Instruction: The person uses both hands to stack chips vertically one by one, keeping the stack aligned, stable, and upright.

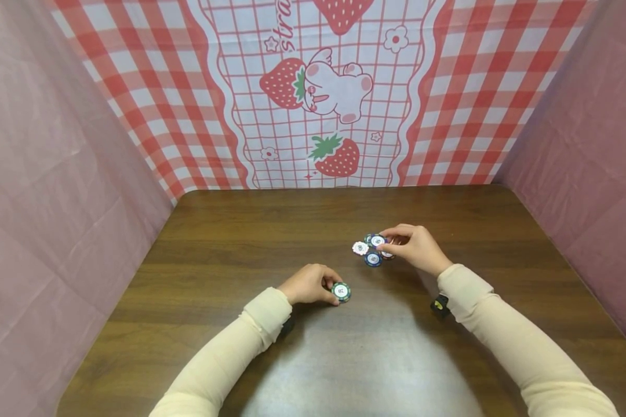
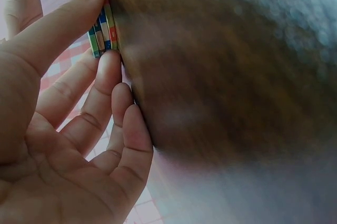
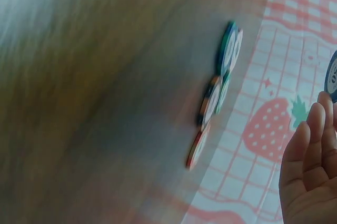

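1. At lower centre, we see a stack [image 1: 341, 291], green-rimmed and white-faced on top, its print hard to read; the left hand [image 1: 309, 284] pinches it between thumb and curled fingers.
2. Right of centre, we find loose chips [image 1: 360, 248], one white, one blue, others partly hidden.
3. Just beyond, the right hand [image 1: 416, 248] pinches a blue-rimmed disc [image 1: 378, 241] above them; in the right wrist view, the frame's right edge cuts both off.
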### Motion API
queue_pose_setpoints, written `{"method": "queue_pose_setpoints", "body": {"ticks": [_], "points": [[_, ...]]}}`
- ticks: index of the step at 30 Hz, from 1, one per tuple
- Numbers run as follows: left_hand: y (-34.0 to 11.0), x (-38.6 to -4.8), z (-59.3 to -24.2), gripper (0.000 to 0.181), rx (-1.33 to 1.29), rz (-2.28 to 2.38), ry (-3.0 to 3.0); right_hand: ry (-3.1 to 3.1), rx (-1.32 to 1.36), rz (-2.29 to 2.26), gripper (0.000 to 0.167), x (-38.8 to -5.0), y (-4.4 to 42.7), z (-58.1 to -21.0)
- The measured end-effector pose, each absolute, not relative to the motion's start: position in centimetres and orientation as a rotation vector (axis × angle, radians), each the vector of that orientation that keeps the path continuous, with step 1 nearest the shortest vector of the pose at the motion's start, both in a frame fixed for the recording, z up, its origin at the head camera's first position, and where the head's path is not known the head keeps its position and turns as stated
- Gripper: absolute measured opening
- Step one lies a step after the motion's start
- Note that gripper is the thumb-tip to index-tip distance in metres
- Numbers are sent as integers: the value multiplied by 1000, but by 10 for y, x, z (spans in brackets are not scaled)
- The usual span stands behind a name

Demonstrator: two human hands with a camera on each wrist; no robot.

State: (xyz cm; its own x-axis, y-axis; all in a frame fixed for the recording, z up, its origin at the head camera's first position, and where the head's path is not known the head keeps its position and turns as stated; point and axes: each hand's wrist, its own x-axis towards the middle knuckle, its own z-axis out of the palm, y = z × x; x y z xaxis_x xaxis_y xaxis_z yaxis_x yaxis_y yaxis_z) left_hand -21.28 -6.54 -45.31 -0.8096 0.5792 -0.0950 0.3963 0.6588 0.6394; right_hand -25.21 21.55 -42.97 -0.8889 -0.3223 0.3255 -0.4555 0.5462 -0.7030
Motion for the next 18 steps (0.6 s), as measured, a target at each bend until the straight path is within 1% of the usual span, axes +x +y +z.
{"method": "queue_pose_setpoints", "body": {"ticks": [10,18], "points": [[-65,-214,-454,35,780,901,2583,-2654,756,1341,31,-238,197,-434],[-65,-213,-453,35,781,896,2583,-2613,914,1296,27,-230,183,-440]]}}
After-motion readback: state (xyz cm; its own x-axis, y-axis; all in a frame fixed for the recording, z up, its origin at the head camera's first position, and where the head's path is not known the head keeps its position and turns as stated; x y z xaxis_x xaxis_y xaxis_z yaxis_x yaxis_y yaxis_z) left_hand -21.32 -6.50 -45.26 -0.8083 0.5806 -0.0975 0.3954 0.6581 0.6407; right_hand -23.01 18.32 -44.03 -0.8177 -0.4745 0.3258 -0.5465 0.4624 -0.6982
